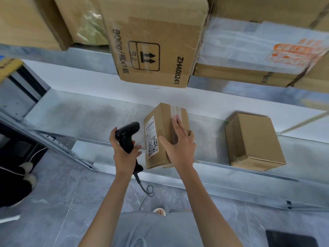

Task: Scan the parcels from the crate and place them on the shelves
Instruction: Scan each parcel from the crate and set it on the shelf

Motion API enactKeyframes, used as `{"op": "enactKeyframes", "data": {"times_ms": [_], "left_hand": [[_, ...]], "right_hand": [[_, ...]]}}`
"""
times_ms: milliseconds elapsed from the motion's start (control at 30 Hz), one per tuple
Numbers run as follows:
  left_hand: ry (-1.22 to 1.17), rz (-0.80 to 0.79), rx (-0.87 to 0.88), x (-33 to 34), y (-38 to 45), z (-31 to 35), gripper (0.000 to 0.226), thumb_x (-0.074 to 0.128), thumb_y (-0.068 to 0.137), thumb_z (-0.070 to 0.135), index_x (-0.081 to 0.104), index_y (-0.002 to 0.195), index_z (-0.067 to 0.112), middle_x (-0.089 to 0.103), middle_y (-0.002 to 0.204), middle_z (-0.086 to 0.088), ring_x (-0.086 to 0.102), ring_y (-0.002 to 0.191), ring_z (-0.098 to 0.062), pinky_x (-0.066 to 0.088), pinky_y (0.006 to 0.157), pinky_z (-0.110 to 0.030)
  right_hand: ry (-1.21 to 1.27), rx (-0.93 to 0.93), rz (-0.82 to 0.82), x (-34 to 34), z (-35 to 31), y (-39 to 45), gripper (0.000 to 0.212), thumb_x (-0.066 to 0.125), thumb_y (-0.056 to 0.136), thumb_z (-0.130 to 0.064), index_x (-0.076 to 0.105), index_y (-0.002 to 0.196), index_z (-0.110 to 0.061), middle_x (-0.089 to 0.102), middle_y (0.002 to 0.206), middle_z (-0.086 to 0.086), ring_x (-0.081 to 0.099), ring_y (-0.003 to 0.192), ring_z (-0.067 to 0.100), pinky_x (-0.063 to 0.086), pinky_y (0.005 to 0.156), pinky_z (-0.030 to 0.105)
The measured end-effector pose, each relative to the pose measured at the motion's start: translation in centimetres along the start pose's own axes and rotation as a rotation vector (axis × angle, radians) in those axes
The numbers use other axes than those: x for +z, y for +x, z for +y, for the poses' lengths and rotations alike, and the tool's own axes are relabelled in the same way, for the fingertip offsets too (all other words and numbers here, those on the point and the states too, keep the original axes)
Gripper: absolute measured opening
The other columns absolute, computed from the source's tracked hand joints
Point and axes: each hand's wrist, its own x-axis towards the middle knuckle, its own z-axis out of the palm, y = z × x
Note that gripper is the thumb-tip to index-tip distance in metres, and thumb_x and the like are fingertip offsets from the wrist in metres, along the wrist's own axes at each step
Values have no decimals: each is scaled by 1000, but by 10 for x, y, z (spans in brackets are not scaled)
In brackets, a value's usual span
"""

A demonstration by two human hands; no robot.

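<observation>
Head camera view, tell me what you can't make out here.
- Crate: not in view.
- Label on the held parcel: print too small to read.
- Scanner window: turned away, left hand covers the grip.
- Parcel's top: partly under the right hand.
- Upper-shelf boxes: cut off by the top edge.

Labelled brown cardboard parcel (161, 132) upright on metal shelf (85, 120), near its front edge.

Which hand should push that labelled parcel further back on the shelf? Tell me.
Right. The right hand already lies on the labelled parcel, which sits at the shelf front edge. The left hand is busy gripping the scanner.
</observation>
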Motion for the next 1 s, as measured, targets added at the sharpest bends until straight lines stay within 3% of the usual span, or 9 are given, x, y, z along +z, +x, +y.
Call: {"op": "enactKeyframes", "data": {"times_ms": [67, 133, 267, 367, 567, 733, 1000], "left_hand": [[-16, -29, 55, -10, -2, 14, 89, 66, 92, -11, 24, 151, 40, 67, 105, -9, 76, 89, -22, 62, 70, -30], [7, -67, 129, -18, -7, 30, 85, 62, 94, -12, 25, 147, 43, 68, 104, -8, 76, 76, -18, 59, 62, -23], [49, -154, 247, -22, -24, 58, 87, 64, 94, -11, 28, 139, 54, 70, 90, 7, 69, 66, -16, 55, 58, -23], [71, -233, 319, -21, -38, 68, 93, 64, 93, -10, 31, 130, 69, 70, 89, 8, 66, 62, -17, 55, 57, -25], [83, -294, 347, -13, -51, 70, 95, 64, 93, -10, 31, 132, 69, 71, 93, 8, 63, 61, -14, 54, 57, -25], [75, -301, 338, -13, -50, 70, 91, 63, 93, -12, 30, 138, 60, 71, 91, 7, 62, 59, -13, 53, 55, -24], [95, -330, 339, -16, -52, 74, 94, 63, 93, -12, 31, 133, 66, 70, 88, 5, 59, 55, -11, 53, 55, -23]], "right_hand": [[90, -63, 100, -3, 9, -12, 83, 56, 82, -63, 19, 155, -49, 14, 160, -36, 16, 150, 32, 16, 121, 55], [173, -111, 198, -7, 15, -21, 84, 55, 79, -63, 26, 155, -42, 19, 161, -29, 20, 151, 30, 9, 123, 49], [290, -180, 344, -16, 21, -30, 80, 60, 80, -48, 35, 154, -29, 28, 163, -15, 26, 149, 15, 11, 124, 56], [328, -221, 413, -19, 24, -35, 78, 63, 82, -40, 36, 153, -24, 31, 162, -9, 27, 147, 4, 18, 120, 62], [364, -216, 457, -23, 32, -38, 77, 63, 83, -40, 38, 153, -22, 32, 162, -9, 32, 146, 15, 23, 117, 64], [387, -218, 468, -24, 30, -41, 76, 63, 82, -40, 38, 152, -23, 33, 162, -8, 32, 147, 13, 23, 117, 63], [412, -214, 465, -25, 28, -40, 74, 62, 83, -41, 36, 151, -27, 34, 161, -7, 34, 145, 20, 27, 115, 64]]}}
